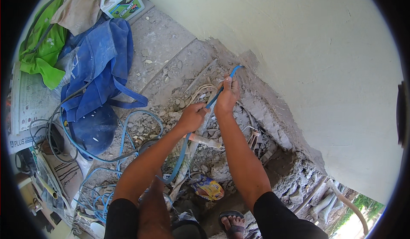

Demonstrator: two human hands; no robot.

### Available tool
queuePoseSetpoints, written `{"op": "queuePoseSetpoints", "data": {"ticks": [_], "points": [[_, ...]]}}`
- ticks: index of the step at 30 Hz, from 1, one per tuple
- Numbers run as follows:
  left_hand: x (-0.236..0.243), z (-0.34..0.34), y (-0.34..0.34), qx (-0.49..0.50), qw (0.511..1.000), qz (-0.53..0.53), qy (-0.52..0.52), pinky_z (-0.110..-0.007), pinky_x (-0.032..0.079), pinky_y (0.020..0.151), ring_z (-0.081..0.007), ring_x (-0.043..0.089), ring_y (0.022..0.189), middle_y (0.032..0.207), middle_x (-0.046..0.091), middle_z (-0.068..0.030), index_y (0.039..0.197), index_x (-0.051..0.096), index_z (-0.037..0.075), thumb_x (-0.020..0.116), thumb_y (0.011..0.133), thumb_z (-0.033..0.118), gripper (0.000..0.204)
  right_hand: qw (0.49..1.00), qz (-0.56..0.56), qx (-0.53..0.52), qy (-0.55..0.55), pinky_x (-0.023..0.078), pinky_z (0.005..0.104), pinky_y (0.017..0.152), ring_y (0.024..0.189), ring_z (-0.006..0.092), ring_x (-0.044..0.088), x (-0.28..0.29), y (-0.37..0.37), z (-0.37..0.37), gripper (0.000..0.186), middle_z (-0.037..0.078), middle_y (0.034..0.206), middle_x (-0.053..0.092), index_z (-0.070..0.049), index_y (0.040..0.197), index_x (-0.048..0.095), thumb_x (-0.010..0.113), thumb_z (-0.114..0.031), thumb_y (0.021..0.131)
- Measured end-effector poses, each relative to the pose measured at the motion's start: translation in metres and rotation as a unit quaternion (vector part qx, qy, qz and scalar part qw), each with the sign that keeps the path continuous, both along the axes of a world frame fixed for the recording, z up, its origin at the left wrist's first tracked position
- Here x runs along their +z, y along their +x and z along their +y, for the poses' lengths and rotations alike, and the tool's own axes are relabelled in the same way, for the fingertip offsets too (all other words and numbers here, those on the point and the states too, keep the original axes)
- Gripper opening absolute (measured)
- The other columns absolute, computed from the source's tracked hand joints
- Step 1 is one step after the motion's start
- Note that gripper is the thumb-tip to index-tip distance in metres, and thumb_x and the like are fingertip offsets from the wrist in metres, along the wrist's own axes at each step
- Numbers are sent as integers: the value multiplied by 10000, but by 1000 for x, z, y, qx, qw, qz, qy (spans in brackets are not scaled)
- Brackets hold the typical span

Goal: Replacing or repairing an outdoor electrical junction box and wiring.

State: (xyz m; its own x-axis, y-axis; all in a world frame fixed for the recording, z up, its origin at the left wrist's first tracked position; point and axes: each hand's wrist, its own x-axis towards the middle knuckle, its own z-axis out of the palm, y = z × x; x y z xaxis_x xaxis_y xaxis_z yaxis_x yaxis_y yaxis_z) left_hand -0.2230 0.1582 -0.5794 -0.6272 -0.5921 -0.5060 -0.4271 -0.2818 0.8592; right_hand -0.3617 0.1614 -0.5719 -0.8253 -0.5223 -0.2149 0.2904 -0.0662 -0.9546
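A blue flexible tube [178, 164] runs up from the rubble between my forearms, through both hands, to the broken base of the wall. Its far end [235, 69] meets the wall at a rough spot, and whether it enters a hole is too small to make out. My right hand [227, 97] is closed around the tube close to the wall. Lower and to the left, my left hand [192, 118] pinches the same tube. Between the two hands a short stretch of tube shows. Beneath them lie a pale orange pipe piece [206, 140] and a loose coil of thin cord [200, 94].
Broken concrete [294, 183] edges a dug-out hollow along the wall [324, 68]. At left lie a blue cloth bag [100, 63], a dark blue helmet [94, 130], tangled blue tubing [100, 200] and a green cloth [47, 55]. A white jug [124, 4] stands behind. My sandalled foot [232, 222] is below.
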Motion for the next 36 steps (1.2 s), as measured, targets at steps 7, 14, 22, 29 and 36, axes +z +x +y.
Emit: {"op": "queuePoseSetpoints", "data": {"ticks": [7, 14, 22, 29, 36], "points": [[3, -2, -3, -2, 998, 7, 57, -320, 395, 523, -129, 493, 520, 586, 519, -35, 948, 639, -1, 531, 912, 179, 213, 983, 143, 25, 116, 330, 258, 534, 560, 95, 403, -2, -12, 0, 208, 8, 604, 485, -61, 808, 526, 491, -174, 979], [8, -2, -15, -9, 1000, -9, 25, -325, 427, 564, -168, 546, 558, 619, 567, -84, 951, 654, 3, 533, 910, 192, 228, 998, -44, -28, -43, 321, 257, 488, 500, 100, 392, 0, -18, -4, 209, 28, 588, 501, -64, 790, 524, 481, -160, 971], [-16, -12, -38, -8, 995, -52, -80, -380, 432, 609, -254, 567, 622, 678, 586, -131, 875, 650, 11, 530, 903, 199, 225, 990, -131, -17, -43, 438, 280, 570, 591, 139, 508, -20, -4, 6, 134, 42, 705, 567, -40, 970, 579, 513, -156, 978], [-1, -33, -66, 29, 977, -5, -212, -362, 448, 581, -204, 595, 581, 638, 606, -109, 820, 640, 5, 526, 919, 201, 248, 986, -106, -81, -97, 428, 252, 548, 591, 108, 529, 1, -20, -18, 145, 44, 731, 608, -25, 982, 593, 523, -151, 972], [28, -24, -56, -47, 998, -32, -4, -310, 426, 532, -157, 560, 546, 632, 606, -73, 841, 643, -31, 560, 912, 181, 239, 997, -82, -3, -2, 443, 258, 616, 651, 109, 544, -16, -35, 7, 168, 40, 741, 617, -24, 903, 624, 549, -163, 961]]}}
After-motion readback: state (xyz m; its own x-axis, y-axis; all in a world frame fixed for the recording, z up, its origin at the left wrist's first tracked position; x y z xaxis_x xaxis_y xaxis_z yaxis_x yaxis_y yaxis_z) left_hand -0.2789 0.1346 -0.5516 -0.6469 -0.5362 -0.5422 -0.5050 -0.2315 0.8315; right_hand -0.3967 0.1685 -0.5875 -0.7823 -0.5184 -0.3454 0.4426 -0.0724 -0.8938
